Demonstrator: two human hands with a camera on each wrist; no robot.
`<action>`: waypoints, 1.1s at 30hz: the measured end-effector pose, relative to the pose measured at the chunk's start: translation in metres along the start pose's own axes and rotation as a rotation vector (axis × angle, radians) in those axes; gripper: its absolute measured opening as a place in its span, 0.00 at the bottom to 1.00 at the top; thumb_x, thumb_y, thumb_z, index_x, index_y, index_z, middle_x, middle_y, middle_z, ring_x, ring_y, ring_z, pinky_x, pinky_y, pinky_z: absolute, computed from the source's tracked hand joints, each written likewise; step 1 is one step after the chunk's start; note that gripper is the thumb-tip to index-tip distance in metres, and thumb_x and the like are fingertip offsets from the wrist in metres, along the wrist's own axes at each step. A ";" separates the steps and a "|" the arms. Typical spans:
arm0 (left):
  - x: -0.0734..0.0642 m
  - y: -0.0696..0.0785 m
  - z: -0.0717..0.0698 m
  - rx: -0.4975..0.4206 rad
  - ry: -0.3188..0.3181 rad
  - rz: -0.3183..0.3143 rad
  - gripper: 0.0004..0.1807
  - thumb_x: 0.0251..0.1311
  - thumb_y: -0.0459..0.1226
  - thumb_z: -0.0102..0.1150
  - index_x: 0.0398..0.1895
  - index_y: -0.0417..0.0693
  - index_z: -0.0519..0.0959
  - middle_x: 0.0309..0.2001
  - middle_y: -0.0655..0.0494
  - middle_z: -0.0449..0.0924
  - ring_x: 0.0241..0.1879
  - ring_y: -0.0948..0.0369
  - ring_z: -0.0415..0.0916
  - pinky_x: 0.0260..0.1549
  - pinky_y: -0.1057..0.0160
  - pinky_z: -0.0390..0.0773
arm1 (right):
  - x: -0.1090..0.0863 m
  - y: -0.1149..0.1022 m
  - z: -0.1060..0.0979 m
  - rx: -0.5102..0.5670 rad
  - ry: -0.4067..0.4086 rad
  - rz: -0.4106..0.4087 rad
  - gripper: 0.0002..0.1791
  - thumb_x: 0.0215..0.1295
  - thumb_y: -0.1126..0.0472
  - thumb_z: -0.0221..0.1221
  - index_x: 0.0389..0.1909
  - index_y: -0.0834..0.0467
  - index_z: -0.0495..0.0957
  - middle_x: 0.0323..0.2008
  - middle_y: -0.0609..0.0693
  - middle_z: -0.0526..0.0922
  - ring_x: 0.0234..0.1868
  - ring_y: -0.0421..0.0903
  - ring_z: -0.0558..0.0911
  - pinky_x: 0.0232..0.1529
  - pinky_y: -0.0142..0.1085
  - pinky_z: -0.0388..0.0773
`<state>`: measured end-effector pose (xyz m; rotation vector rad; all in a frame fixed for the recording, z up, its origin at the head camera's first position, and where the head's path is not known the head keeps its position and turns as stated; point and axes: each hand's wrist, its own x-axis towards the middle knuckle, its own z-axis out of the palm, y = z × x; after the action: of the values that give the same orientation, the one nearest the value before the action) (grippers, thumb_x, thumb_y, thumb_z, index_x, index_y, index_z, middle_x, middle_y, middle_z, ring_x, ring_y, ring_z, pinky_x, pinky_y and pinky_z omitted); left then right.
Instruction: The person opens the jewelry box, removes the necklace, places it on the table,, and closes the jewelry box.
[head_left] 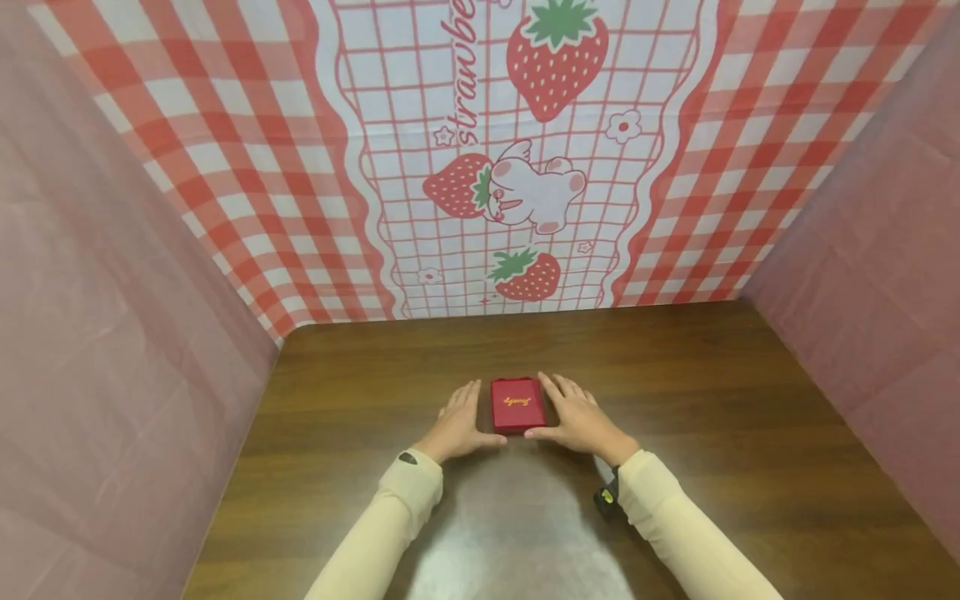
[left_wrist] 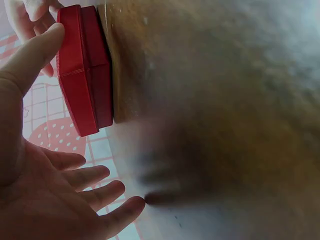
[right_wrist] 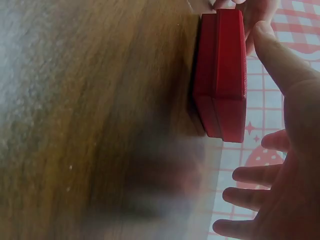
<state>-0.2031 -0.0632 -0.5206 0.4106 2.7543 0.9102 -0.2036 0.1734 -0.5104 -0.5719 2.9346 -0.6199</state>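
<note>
A small red jewelry box (head_left: 517, 404) with gold script on its lid lies closed on the brown wooden table. Its lid seam shows in both wrist views, on the box side (left_wrist: 85, 75) and again on the red box (right_wrist: 220, 75). To its left is my left hand (head_left: 459, 423), fingers extended and thumb spread near the box's front edge. My right hand (head_left: 579, 418) mirrors it on the right, fingers straight, with the thumb close to the front right corner. Neither hand grips anything.
The wooden table (head_left: 360, 367) runs back to a strawberry-print, red-checked cloth (head_left: 495, 100) hung behind it. Pinkish cloth walls stand at the left (head_left: 112, 333) and right (head_left: 877, 275). A dark wrist device (head_left: 606, 498) hangs under the right sleeve.
</note>
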 end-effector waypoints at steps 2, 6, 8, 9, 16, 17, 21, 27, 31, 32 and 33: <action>0.001 0.001 -0.001 0.000 -0.007 -0.001 0.62 0.45 0.54 0.74 0.76 0.38 0.49 0.76 0.40 0.51 0.75 0.42 0.49 0.68 0.35 0.56 | 0.001 -0.001 0.002 0.010 -0.005 -0.002 0.60 0.49 0.32 0.66 0.75 0.59 0.52 0.70 0.70 0.62 0.69 0.68 0.63 0.65 0.66 0.61; 0.004 0.003 -0.001 0.009 -0.001 0.003 0.62 0.45 0.53 0.75 0.75 0.36 0.49 0.75 0.38 0.52 0.75 0.42 0.50 0.68 0.35 0.56 | 0.005 -0.002 0.003 0.022 -0.007 -0.022 0.60 0.49 0.33 0.67 0.75 0.59 0.52 0.69 0.69 0.63 0.68 0.67 0.65 0.64 0.65 0.63; 0.006 0.003 -0.001 0.018 0.000 0.005 0.62 0.44 0.53 0.75 0.75 0.35 0.50 0.75 0.37 0.52 0.74 0.42 0.51 0.68 0.35 0.57 | 0.007 -0.002 0.003 0.022 -0.009 -0.031 0.60 0.48 0.33 0.67 0.75 0.60 0.52 0.69 0.69 0.63 0.68 0.67 0.66 0.64 0.65 0.63; 0.007 0.003 -0.001 0.021 0.000 0.006 0.62 0.44 0.53 0.75 0.75 0.34 0.50 0.75 0.37 0.53 0.74 0.42 0.51 0.67 0.35 0.57 | 0.008 -0.002 0.004 0.020 -0.011 -0.033 0.60 0.48 0.33 0.67 0.75 0.59 0.52 0.69 0.69 0.63 0.68 0.67 0.66 0.64 0.64 0.64; 0.012 0.003 0.004 0.024 -0.016 0.023 0.62 0.43 0.53 0.76 0.75 0.35 0.49 0.73 0.36 0.58 0.72 0.41 0.56 0.67 0.36 0.59 | 0.012 0.002 0.008 0.022 -0.017 -0.045 0.61 0.48 0.31 0.67 0.75 0.60 0.52 0.68 0.69 0.63 0.67 0.67 0.67 0.63 0.64 0.65; 0.013 0.003 0.004 0.021 -0.023 0.019 0.63 0.43 0.53 0.76 0.75 0.35 0.49 0.73 0.36 0.58 0.72 0.41 0.56 0.67 0.37 0.59 | 0.012 0.002 0.009 0.028 -0.024 -0.039 0.61 0.48 0.32 0.67 0.75 0.60 0.51 0.69 0.69 0.63 0.67 0.67 0.67 0.64 0.64 0.64; 0.013 0.006 0.004 -0.007 -0.038 0.008 0.64 0.42 0.52 0.77 0.76 0.37 0.48 0.73 0.37 0.58 0.72 0.39 0.55 0.68 0.37 0.57 | 0.014 0.002 0.010 0.045 -0.040 -0.030 0.63 0.49 0.32 0.67 0.76 0.60 0.48 0.69 0.69 0.62 0.68 0.67 0.66 0.66 0.64 0.62; 0.014 0.008 0.004 -0.019 -0.033 0.009 0.64 0.41 0.51 0.78 0.76 0.36 0.48 0.73 0.38 0.57 0.72 0.40 0.55 0.67 0.37 0.58 | 0.015 0.000 0.012 0.069 -0.048 -0.051 0.62 0.49 0.34 0.68 0.76 0.61 0.49 0.69 0.68 0.63 0.67 0.66 0.67 0.65 0.63 0.64; 0.014 0.007 0.004 -0.010 -0.026 0.013 0.64 0.41 0.50 0.78 0.75 0.35 0.48 0.73 0.37 0.59 0.71 0.40 0.56 0.67 0.38 0.59 | 0.016 0.001 0.013 0.068 -0.044 -0.071 0.62 0.48 0.34 0.69 0.75 0.62 0.50 0.68 0.68 0.64 0.66 0.65 0.68 0.63 0.63 0.66; 0.015 0.007 0.004 -0.009 -0.024 0.013 0.64 0.40 0.50 0.78 0.75 0.35 0.48 0.72 0.37 0.59 0.71 0.40 0.57 0.67 0.38 0.59 | 0.017 0.001 0.013 0.070 -0.047 -0.069 0.62 0.48 0.34 0.69 0.75 0.62 0.51 0.68 0.68 0.64 0.66 0.65 0.68 0.63 0.63 0.66; 0.015 0.007 0.004 -0.007 -0.024 0.013 0.64 0.40 0.49 0.78 0.75 0.35 0.49 0.72 0.37 0.59 0.71 0.41 0.56 0.67 0.38 0.59 | 0.017 0.002 0.013 0.070 -0.047 -0.072 0.61 0.48 0.35 0.69 0.75 0.62 0.51 0.68 0.68 0.64 0.66 0.65 0.68 0.63 0.63 0.66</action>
<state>-0.2144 -0.0507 -0.5211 0.4359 2.7289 0.9122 -0.2176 0.1635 -0.5235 -0.6772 2.8469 -0.7029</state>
